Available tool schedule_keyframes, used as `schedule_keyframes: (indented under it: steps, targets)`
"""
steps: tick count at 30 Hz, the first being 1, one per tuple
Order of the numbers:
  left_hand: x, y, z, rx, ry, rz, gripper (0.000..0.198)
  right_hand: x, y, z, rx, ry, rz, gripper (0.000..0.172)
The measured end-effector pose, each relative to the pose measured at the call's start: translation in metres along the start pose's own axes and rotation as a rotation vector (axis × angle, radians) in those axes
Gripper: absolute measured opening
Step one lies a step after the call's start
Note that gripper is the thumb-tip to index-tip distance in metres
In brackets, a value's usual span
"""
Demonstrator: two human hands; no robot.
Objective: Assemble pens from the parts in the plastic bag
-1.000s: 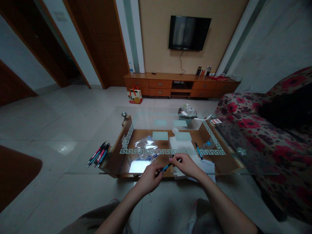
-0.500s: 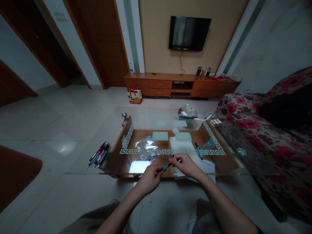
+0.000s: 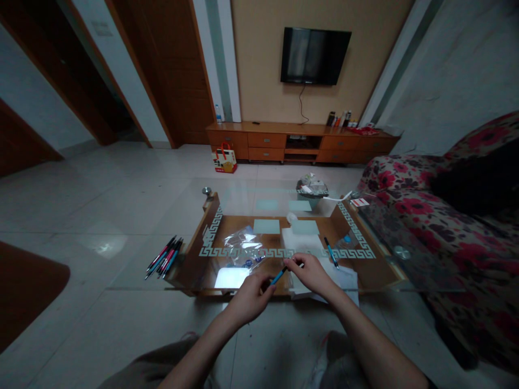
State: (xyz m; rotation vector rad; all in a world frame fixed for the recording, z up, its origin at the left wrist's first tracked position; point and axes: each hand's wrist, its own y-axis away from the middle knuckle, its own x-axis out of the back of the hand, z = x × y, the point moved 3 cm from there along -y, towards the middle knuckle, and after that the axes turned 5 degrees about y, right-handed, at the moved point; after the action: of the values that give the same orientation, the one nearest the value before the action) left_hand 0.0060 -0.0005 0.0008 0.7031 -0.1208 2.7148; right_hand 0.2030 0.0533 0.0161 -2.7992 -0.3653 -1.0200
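Both hands meet over the near edge of the glass table [image 3: 138,273], gripping one blue pen [image 3: 279,277] between them: left hand [image 3: 249,299] pinches its lower end, right hand [image 3: 310,273] its upper end, at 1 o'clock. A bundle of pens [image 3: 164,257] lies well apart at 9 o'clock; another pen [image 3: 331,252] rests at 2 o'clock

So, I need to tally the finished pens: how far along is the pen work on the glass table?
A bundle of red and blue pens lies grouped at the glass coffee table's left edge, seemingly done. In hand: the left hand and right hand hold one blue pen between them. Left: a loose blue pen beside the white paper sheets, and a clear plastic bag whose contents are unclear.
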Motion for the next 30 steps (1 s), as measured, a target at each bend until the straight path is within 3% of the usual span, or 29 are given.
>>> schedule_keyframes:
  steps: [9,12,17,20,23,26,28,30]
  targets:
    - [0.005,-0.007,0.009,-0.022,0.075,0.003,0.020,0.003,-0.010,0.013,-0.134,-0.198,0.129,0.038]
    - [0.005,-0.005,0.009,-0.017,0.073,0.019,0.021,-0.007,-0.010,0.012,-0.151,-0.302,0.047,0.037]
    - [0.005,0.000,0.009,-0.032,0.063,0.026,0.023,-0.034,-0.001,-0.002,-0.100,-0.442,-0.211,0.031]
    - [0.006,0.001,0.010,-0.024,0.061,0.016,0.026,-0.034,0.000,-0.005,-0.109,-0.449,-0.262,0.032]
    - [0.007,0.003,0.011,-0.005,0.063,0.005,0.031,-0.014,-0.010,0.008,-0.176,-0.439,-0.204,0.032]
    - [0.010,0.005,0.011,-0.003,0.029,-0.005,0.030,0.025,-0.023,0.042,-0.268,-0.330,0.026,0.036]
    - [0.011,0.007,0.010,-0.011,0.012,-0.017,0.029,0.056,-0.027,0.070,-0.318,-0.023,0.184,0.033]
    - [0.013,0.008,0.010,-0.016,-0.002,-0.024,0.030,0.082,-0.027,0.096,-0.337,0.360,0.248,0.028]
